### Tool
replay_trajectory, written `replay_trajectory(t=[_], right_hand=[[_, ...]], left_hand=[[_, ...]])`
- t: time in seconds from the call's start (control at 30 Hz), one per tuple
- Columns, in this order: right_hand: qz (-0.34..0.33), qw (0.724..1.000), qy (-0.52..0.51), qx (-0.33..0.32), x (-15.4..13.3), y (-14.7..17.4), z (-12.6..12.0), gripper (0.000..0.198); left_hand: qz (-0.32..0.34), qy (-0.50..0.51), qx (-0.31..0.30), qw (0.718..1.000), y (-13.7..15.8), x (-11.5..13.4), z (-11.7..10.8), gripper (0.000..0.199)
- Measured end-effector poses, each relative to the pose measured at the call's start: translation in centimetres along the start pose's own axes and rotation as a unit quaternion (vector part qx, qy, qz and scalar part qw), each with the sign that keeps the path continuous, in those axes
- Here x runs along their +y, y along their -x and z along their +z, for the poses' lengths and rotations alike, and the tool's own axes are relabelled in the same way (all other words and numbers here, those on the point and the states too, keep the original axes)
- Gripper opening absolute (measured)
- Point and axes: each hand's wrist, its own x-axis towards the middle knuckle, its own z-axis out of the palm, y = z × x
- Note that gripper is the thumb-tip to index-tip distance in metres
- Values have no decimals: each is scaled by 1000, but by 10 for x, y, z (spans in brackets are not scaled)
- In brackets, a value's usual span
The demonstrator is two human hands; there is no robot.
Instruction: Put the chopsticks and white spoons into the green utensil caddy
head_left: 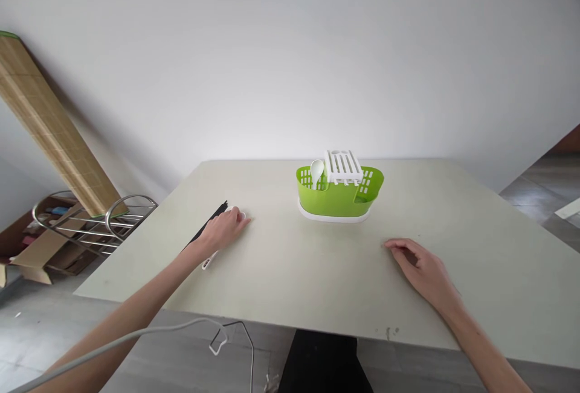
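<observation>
On the left of the table my left hand [224,228] is closed over a white long-handled utensil [208,262]. Its slotted handle end sticks out below the palm, and a bit of its other end shows by the fingertips; the hand covers the rest. Right alongside lie thin black sticks [220,209], partly behind the hand and wrist. My right hand [421,266] rests on the tabletop at the right, its thumb and fingertips drawn together with nothing seen in them. Between and beyond both hands stands a green basket [333,201] on a white base, holding a white spoon [316,169].
A white slotted rack [344,165] sits across the basket's top. Behind the table [290,278] is a plain wall. A rolled mat [49,121] leans over a metal rack [90,233] and cardboard box [40,254] at left. A grey cable [149,331] crosses before my left forearm.
</observation>
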Motion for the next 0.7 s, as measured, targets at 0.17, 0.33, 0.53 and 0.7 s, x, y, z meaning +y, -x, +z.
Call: replay_trajectory(t=[0.17, 0.33, 0.53, 0.7], right_hand=[[12, 1000, 1, -1, 2, 0, 0, 32], [13, 1000, -1, -4, 1, 0, 1, 30], [10, 1000, -4, -2, 0, -1, 2, 32], [9, 1000, -11, 0, 0, -1, 3, 33]], left_hand=[[12, -67, 19, 997, 1, 1, 4, 39], [14, -102, 33, 994, 4, -3, 10, 41], [-9, -43, 153, 987, 17, -7, 0, 43], [-7, 21, 224, 974, 14, 1, -22, 35]])
